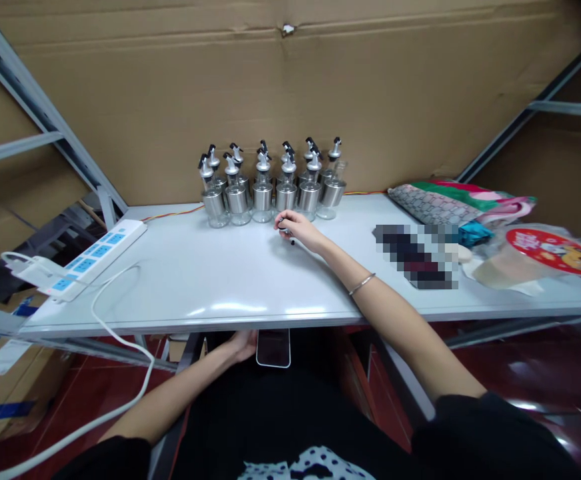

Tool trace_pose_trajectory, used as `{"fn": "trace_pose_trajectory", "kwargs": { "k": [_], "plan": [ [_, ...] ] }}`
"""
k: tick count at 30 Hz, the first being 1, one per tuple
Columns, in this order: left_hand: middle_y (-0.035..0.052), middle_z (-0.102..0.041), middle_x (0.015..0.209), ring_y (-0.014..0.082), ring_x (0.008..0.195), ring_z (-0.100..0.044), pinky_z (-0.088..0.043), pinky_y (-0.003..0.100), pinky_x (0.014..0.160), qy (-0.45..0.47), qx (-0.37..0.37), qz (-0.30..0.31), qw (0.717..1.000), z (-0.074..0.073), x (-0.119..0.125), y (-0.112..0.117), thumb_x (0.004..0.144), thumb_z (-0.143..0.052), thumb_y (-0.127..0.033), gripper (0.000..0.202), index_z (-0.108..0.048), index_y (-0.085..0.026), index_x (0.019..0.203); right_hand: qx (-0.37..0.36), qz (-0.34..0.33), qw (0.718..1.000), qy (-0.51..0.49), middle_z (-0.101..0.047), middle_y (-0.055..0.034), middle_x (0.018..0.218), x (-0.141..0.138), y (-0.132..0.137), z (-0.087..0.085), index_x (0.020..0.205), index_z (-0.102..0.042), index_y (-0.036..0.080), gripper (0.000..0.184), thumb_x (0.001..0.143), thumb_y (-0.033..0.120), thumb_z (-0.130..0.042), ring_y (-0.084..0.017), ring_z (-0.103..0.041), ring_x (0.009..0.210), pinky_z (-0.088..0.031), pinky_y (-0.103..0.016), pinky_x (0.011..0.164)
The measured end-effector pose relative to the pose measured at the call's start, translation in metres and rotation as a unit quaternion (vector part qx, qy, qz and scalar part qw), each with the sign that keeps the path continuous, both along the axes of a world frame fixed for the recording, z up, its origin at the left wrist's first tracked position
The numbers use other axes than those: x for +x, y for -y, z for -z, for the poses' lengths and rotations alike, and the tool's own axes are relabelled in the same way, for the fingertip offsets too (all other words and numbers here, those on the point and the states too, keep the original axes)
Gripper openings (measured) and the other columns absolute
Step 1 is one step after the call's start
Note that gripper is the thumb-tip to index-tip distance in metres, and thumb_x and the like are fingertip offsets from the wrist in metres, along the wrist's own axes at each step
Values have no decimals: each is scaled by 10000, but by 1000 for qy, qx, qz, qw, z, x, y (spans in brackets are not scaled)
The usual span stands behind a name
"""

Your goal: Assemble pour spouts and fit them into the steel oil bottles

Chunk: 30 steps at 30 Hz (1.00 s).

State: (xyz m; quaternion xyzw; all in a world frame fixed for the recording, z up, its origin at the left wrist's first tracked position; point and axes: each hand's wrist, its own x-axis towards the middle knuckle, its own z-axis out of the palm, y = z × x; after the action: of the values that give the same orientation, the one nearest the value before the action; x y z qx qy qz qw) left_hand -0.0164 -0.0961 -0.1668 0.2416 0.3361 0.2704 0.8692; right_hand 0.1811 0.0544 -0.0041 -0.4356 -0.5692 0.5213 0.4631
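Note:
My right hand (298, 230) is over the white table in front of the bottles, its fingers closed round a small black and silver pour spout (283, 225), mostly hidden by the fingers. Behind it stand two rows of glass bottles with steel sleeves (262, 197), most topped by silver and black pour spouts. The front bottle at the right end (333, 193) has a bare neck. Below the table's front edge, my left hand (244, 343) rests by my lap against the left side of a phone (273, 349); its fingers are hidden.
A white power strip (95, 259) with a plugged-in charger and cable lies at the table's left. On the right are a blurred-out item (415, 257), a colourful bag (450, 203) and a tub with a red lid (555, 252). Cardboard (290, 87) walls the back.

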Motion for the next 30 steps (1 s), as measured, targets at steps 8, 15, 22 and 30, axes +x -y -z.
{"fn": "trace_pose_trajectory", "kwargs": {
  "k": [8,15,22,30],
  "plan": [
    [123,-698,1097,303,1113,-592,-416,405,979,-6,18,-3,1000,-13,4,6,803,-659,-440,414,-653,-154,1102,4,-2,1000,4,-586,31,691,1,-2,3,744,-545,184,110,635,183,-556,-65,-493,520,-361,-186,471],
    [134,-683,1140,312,1143,-578,-389,424,1018,-1,27,-19,999,-12,3,2,805,-663,-430,435,-641,-147,1134,9,-3,1000,8,-589,27,689,1,-2,3,741,-546,184,102,639,181,-551,-69,-498,521,-364,-187,467],
    [115,-678,1162,293,1178,-562,-349,409,1062,15,27,-46,998,-12,2,-1,840,-642,-375,401,-617,-162,1178,16,-3,1000,14,-584,25,684,0,-2,4,735,-545,180,92,645,166,-540,-71,-495,518,-357,-187,463],
    [103,-674,1177,272,1190,-563,-333,400,1093,51,19,-75,996,-23,6,-1,878,-592,-318,363,-602,-157,1203,14,-7,1000,21,-587,26,694,1,-2,4,749,-543,179,106,644,168,-539,-74,-507,531,-363,-188,469]
  ]
}}
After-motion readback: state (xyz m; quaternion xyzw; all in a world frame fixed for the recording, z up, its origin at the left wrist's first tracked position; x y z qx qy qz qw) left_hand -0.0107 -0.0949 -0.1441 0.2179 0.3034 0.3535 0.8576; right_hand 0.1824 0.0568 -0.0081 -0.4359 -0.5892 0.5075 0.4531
